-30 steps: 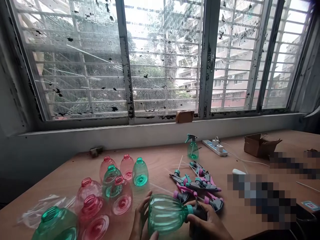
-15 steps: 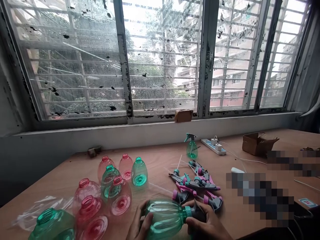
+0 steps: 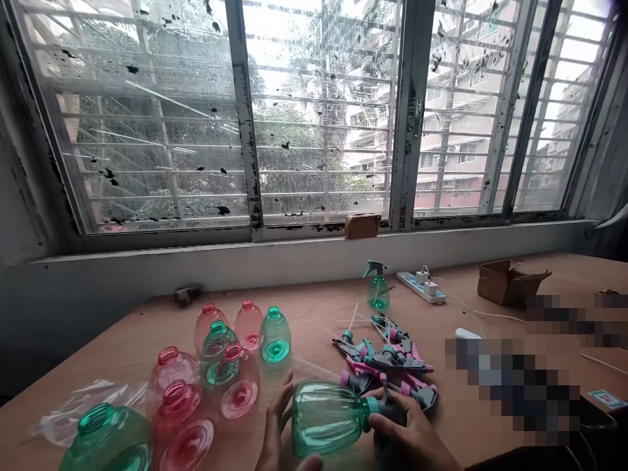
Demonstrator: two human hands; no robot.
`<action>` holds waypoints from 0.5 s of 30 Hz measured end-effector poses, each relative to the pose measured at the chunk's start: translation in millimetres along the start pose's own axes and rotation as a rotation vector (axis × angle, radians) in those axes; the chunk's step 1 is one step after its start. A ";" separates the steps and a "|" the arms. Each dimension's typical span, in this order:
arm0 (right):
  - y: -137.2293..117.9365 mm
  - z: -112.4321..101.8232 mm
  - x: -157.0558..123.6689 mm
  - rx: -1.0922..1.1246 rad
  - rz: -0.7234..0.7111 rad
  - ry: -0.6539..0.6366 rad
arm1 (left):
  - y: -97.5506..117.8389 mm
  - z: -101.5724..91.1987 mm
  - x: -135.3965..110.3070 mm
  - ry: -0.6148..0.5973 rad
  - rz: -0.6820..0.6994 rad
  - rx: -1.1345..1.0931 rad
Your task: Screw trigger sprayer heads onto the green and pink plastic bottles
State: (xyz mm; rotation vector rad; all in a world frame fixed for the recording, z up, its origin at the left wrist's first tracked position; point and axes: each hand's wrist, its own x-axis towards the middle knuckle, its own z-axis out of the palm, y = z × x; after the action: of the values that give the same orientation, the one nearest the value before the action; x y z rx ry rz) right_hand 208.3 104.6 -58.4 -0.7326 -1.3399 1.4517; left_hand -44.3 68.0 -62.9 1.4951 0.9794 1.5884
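Note:
A green ribbed spray bottle [image 3: 326, 418] lies sideways in front of me, its neck pointing right. My right hand [image 3: 415, 432] is closed round the dark trigger head and turquoise collar at that neck. At the bottle's base, my left hand [image 3: 275, 425] is open, with fingers raised on the far side and the thumb apart below; whether it still touches the bottle I cannot tell. Just beyond lies a heap of loose spray heads [image 3: 387, 356] in grey, pink and turquoise, with thin tubes. To the left stand several headless bottles, among them a green bottle [image 3: 275, 337] and a red bottle [image 3: 239, 386].
An assembled green spray bottle [image 3: 378, 291] stands at the back near a power strip [image 3: 422, 288] with chargers and cables. A cardboard box [image 3: 505, 284] sits back right. Clear plastic film [image 3: 73, 412] lies at left. A brown block [image 3: 362, 226] rests on the windowsill.
My left hand has loosened from the bottle, its fingers opening and the thumb dropping lower. The bottle has shifted slightly, with my right hand still on its head. The view has moved a little.

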 end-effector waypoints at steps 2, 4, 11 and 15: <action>-1.5 2.6 -2.9 -0.049 -0.001 0.000 | 7.0 -4.7 2.0 -0.001 -0.186 -0.011; -2.6 4.3 -4.8 -0.078 0.003 0.005 | 12.2 -9.3 3.8 -0.015 -0.285 0.036; -4.3 1.1 -0.8 0.013 0.019 0.015 | 0.1 -0.4 -3.5 -0.037 -0.135 -0.011; -4.2 -1.8 1.3 0.094 0.030 0.067 | -9.3 1.3 -3.4 -0.030 0.051 0.117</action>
State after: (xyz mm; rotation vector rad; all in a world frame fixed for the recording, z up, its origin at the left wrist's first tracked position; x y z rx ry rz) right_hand 210.5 106.0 -54.5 -0.7361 -1.2065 1.4903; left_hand -42.7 69.1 -72.7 1.6307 1.0407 1.5632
